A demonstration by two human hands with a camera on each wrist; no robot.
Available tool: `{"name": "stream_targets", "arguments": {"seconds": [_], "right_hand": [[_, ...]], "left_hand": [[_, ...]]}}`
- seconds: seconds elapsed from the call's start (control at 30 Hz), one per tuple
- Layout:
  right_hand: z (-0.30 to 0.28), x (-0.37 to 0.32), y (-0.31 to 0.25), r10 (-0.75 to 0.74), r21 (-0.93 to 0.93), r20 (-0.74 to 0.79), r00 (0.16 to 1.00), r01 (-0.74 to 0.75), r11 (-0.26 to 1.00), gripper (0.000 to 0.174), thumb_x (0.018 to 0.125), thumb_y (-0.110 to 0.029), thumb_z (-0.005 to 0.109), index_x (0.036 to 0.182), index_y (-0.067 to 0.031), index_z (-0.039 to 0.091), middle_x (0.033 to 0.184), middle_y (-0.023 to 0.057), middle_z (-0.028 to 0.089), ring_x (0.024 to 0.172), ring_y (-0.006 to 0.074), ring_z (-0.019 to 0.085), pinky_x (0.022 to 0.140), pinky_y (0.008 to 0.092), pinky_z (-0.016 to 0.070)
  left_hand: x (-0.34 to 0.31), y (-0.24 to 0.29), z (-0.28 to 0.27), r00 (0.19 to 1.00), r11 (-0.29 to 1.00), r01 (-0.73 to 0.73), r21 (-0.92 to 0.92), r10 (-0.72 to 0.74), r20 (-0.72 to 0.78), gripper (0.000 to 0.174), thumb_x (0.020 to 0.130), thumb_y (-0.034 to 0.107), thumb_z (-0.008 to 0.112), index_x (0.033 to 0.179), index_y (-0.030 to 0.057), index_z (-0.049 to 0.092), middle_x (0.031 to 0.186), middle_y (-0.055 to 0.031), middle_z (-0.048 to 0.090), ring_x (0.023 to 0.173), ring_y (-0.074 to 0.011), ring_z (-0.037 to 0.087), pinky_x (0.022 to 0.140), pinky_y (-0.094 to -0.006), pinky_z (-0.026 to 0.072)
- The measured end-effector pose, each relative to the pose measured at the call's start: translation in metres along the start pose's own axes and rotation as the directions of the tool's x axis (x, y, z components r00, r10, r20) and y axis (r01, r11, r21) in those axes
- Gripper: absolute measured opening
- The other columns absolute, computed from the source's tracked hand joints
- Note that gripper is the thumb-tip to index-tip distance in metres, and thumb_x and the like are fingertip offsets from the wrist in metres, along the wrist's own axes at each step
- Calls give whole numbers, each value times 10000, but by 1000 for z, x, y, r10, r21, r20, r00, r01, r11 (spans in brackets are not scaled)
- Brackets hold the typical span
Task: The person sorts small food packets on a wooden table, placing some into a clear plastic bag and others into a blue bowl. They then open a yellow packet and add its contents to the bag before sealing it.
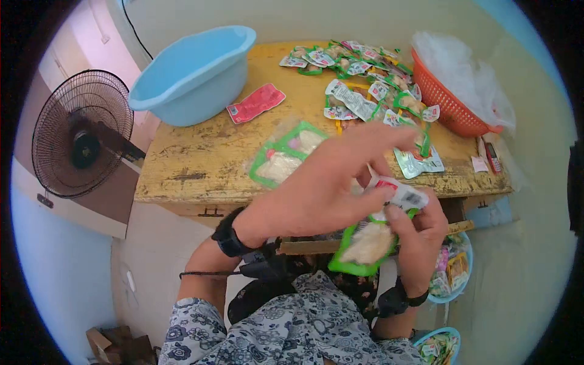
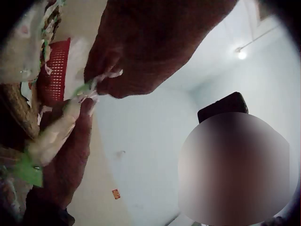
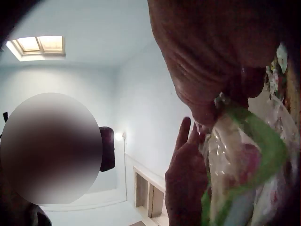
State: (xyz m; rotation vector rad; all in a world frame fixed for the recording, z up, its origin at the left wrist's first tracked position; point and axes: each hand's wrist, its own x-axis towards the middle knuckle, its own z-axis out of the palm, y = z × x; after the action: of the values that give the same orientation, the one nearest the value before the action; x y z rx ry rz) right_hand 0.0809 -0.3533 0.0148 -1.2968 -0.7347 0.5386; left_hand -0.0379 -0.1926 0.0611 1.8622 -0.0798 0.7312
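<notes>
Both hands meet at one small green-edged packet [image 1: 365, 243] with pale food in its clear part, held over the table's front edge. The right hand [image 1: 420, 228] pinches its white printed top between thumb and fingers. From the left, the left hand [image 1: 331, 182] reaches across, thumb and a finger at the packet's top edge. In the left wrist view the left hand [image 2: 141, 52] pinches the top edge above the right hand [image 2: 68, 160]. The right wrist view shows the packet [image 3: 225, 160] close up, beneath the right hand [image 3: 211, 56]. Two similar packets [image 1: 280, 165] lie on the table.
A blue basin [image 1: 194, 79] and red packet [image 1: 257, 103] are on the yellow table [image 1: 182, 161]. Many packets [image 1: 359, 67] are piled near a red basket [image 1: 450, 94] with plastic bags. Tubs of packets [image 1: 453, 298] stand below right; a fan [image 1: 85, 146] is left.
</notes>
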Motion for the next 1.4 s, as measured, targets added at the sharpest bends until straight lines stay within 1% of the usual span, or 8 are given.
{"name": "stream_targets", "arguments": {"seconds": [0.03, 0.13, 0.23, 0.5, 0.77, 1.07, 1.17, 1.4], "right_hand": [[-1, 0, 2, -6, 9, -63, 998, 7, 1000, 200, 878, -54, 747, 1053, -16, 660, 961, 29, 697, 876, 99, 643, 800, 272, 526], [-12, -2, 10, -51, 24, -220, 974, 57, 998, 129, 922, -52, 703, 1031, -24, 639, 969, 37, 697, 862, 95, 642, 764, 261, 521], [-14, -4, 13, -111, 147, -289, 951, 159, 976, 191, 973, -53, 655, 1154, -23, 601, 1096, 68, 700, 964, 111, 664, 813, 273, 540], [-14, -7, 30, -89, 178, -336, 938, 156, 972, 151, 939, -46, 679, 1068, -20, 604, 1015, 50, 689, 896, 112, 646, 818, 291, 531], [-45, -14, 26, 146, 172, -107, 984, -126, 977, 353, 927, -152, 696, 1242, -15, 614, 1020, 50, 707, 789, 107, 680, 560, 256, 567], [-57, -15, 32, 131, 119, -140, 981, -115, 986, 316, 949, -154, 694, 1229, -25, 620, 1025, 48, 712, 756, 107, 688, 534, 243, 566], [-58, -18, 35, 126, 191, -159, 979, -94, 977, 304, 938, -135, 695, 1212, -23, 625, 1023, 47, 710, 798, 111, 681, 618, 256, 568], [-77, -19, 38, 84, -33, -209, 974, -93, 995, 278, 892, -85, 681, 1156, -16, 632, 1001, 46, 690, 861, 127, 651, 765, 284, 535]], "left_hand": [[-4, 1, 6, 989, 988, 106, -113, -116, -90, 735, 871, 87, 758, 1530, 52, 434, 1332, -142, 626, 1131, -210, 637, 942, -372, 539], [-19, -12, 4, 978, 992, 95, -79, -108, -176, 912, 850, 89, 801, 1601, 66, 285, 1366, -154, 602, 1154, -220, 633, 933, -364, 558], [-43, -8, 20, 970, 979, 198, -55, -204, -132, 1000, 820, 69, 826, 1620, 74, 227, 1355, -158, 608, 1176, -244, 633, 934, -352, 557], [-66, -13, 52, 870, 790, 348, -505, -473, -140, 895, 916, 11, 719, 1628, 67, 179, 1264, -142, 658, 990, -129, 665, 797, -256, 552], [-62, -19, 44, 872, 788, 440, -430, -489, -5, 860, 925, -33, 674, 1628, 79, 191, 1094, -77, 691, 855, -91, 647, 725, -235, 527], [-56, -21, 51, 847, 760, 489, -428, -530, 27, 753, 987, 3, 582, 1632, 90, 203, 946, -42, 645, 834, -119, 668, 674, -241, 537], [-53, -17, 50, 842, 758, 507, -412, -538, 45, 730, 989, 0, 570, 1626, 76, 222, 952, -45, 648, 826, -116, 666, 674, -236, 529], [-61, -18, 57, 872, 823, 475, -313, -488, 40, 706, 1007, 54, 598, 1621, 87, 252, 1060, -41, 683, 854, -107, 671, 749, -238, 533]]}}
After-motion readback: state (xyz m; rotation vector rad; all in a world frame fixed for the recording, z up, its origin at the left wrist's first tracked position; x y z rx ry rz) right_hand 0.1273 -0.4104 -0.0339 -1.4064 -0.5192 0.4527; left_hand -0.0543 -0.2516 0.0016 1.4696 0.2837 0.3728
